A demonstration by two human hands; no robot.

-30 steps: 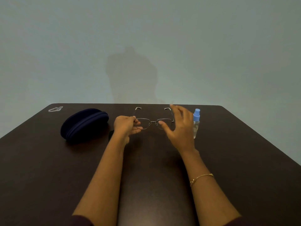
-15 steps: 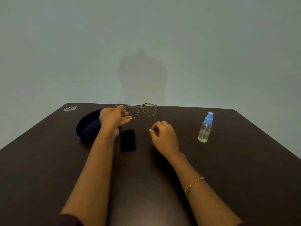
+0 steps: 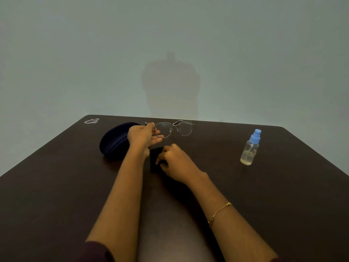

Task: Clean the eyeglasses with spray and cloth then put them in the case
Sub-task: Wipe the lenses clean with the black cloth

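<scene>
The right hand [image 3: 174,161] has moved down onto the black cloth [image 3: 155,159] since half a second ago, and now its fingers curl around the cloth to pinch it, while the left hand [image 3: 143,136] still holds the glasses [image 3: 174,128] up by one side, just above the table [image 3: 56,186] and right behind the cloth. To do this well, I think the right hand should grab the cloth by a corner so it opens flat, and the left hand should hold the frame, not the lenses. The blue case [image 3: 115,140] sits closed just left of the cloth, and the spray bottle [image 3: 250,148] stands far to the right of it.
</scene>
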